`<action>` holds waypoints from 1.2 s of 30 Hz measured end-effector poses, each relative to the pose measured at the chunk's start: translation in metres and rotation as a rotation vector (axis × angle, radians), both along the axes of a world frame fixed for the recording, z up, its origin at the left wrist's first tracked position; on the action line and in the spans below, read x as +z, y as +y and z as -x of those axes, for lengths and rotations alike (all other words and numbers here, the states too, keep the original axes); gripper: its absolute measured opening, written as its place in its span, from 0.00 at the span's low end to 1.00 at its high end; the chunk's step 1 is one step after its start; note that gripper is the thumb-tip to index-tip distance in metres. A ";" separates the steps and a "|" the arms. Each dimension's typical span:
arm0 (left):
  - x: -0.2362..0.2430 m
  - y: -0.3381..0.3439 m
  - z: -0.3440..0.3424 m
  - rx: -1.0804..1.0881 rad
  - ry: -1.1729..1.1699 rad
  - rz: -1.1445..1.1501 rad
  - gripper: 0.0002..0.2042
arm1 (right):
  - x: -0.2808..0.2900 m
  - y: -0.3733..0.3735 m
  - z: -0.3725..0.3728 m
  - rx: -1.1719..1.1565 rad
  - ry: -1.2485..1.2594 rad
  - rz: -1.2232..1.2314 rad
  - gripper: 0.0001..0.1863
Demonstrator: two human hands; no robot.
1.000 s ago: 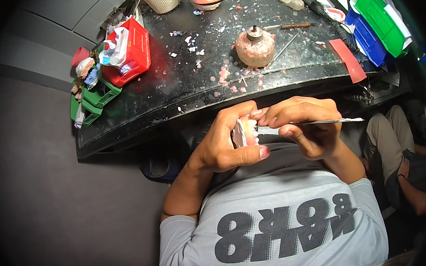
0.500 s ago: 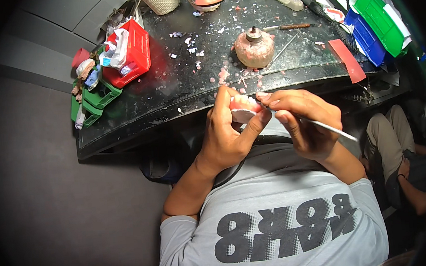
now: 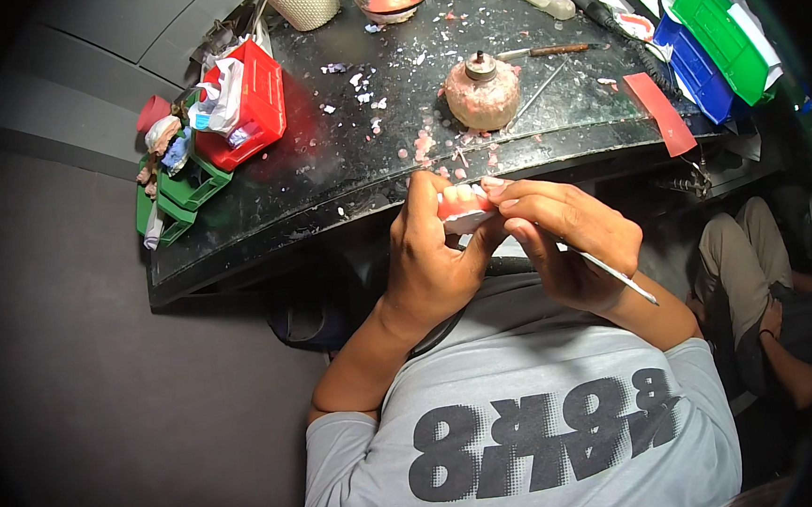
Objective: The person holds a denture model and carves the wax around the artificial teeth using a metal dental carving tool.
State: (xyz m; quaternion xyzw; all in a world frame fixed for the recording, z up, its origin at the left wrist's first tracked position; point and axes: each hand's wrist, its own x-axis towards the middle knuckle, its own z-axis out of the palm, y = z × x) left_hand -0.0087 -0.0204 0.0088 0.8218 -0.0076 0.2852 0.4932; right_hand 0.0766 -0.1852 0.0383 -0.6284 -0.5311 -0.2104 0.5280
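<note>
Fingers of the left hand (image 3: pixel 429 266) are closed around the false teeth (image 3: pixel 463 201); a thin, slanted tool (image 3: pixel 620 278) is gripped by the right hand (image 3: pixel 576 240) just beside them.

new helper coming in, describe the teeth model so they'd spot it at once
Find the black workbench and its curved near edge. Just below it in view, the left hand holds the teeth model. Pale teeth in pink gum on a white base distinguish it from the slim tool in the right hand.

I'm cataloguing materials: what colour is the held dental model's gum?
The gum is pinkish red, showing best in the head view.
</note>
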 end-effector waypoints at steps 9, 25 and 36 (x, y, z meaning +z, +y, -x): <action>0.000 0.002 0.002 -0.028 0.020 0.041 0.29 | -0.001 0.000 0.000 0.000 0.003 0.004 0.08; 0.006 0.009 0.004 -0.256 0.143 0.360 0.22 | 0.008 -0.006 -0.005 0.074 0.060 0.042 0.06; 0.005 0.020 0.002 -0.477 0.201 0.558 0.23 | 0.006 -0.008 -0.007 0.144 0.149 0.007 0.06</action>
